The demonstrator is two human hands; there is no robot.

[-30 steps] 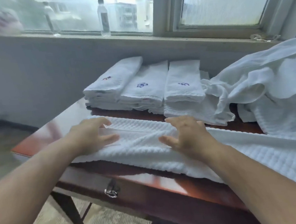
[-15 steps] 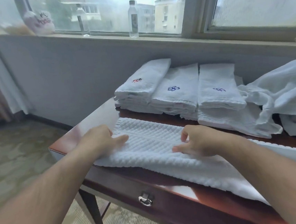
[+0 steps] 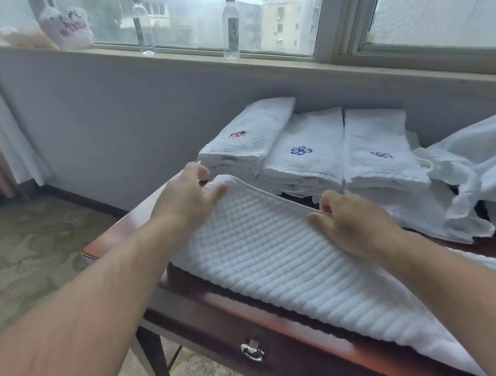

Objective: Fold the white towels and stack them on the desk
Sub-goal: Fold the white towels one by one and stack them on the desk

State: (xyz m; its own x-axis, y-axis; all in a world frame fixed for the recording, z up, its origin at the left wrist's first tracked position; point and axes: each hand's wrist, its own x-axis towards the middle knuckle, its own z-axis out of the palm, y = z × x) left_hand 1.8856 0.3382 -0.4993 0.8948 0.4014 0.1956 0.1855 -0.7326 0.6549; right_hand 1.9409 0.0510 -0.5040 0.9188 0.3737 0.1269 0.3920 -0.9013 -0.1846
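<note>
Two hands, both on one towel. Left fingers [image 3: 197, 170]: curled over the far side of the towel's left corner, thumb lying on top. The left hand [image 3: 185, 198] grips that corner at centre frame. Right fingers [image 3: 330, 201]: bent behind the far edge, thumb on top, pinching it. The right hand [image 3: 349, 226] sits right of centre.

Towel [image 3: 274, 258]: white, waffle-textured, long. Its far edge is held up off the table between the hands. The rest lies along the table's near side and runs toward the lower right corner of the frame.

Table [image 3: 115, 235]: glossy red-brown wood, with one metal drawer pull [image 3: 252, 351] at lower centre.

Three stacks [image 3: 307, 154] of folded white towels sit side by side behind the hands, near the wall. The left one bears a red mark, the other two blue marks.

One pile [image 3: 481, 165] of loose white towels lies at the right edge of the frame, touching the right stack.

Two clear bottles [image 3: 230, 27] stand upright on the sill [image 3: 289, 64], upper centre.

One plastic bag [image 3: 66, 28] sits on the sill, upper left.

Carpet [image 3: 20, 255]: patterned, at left.
</note>
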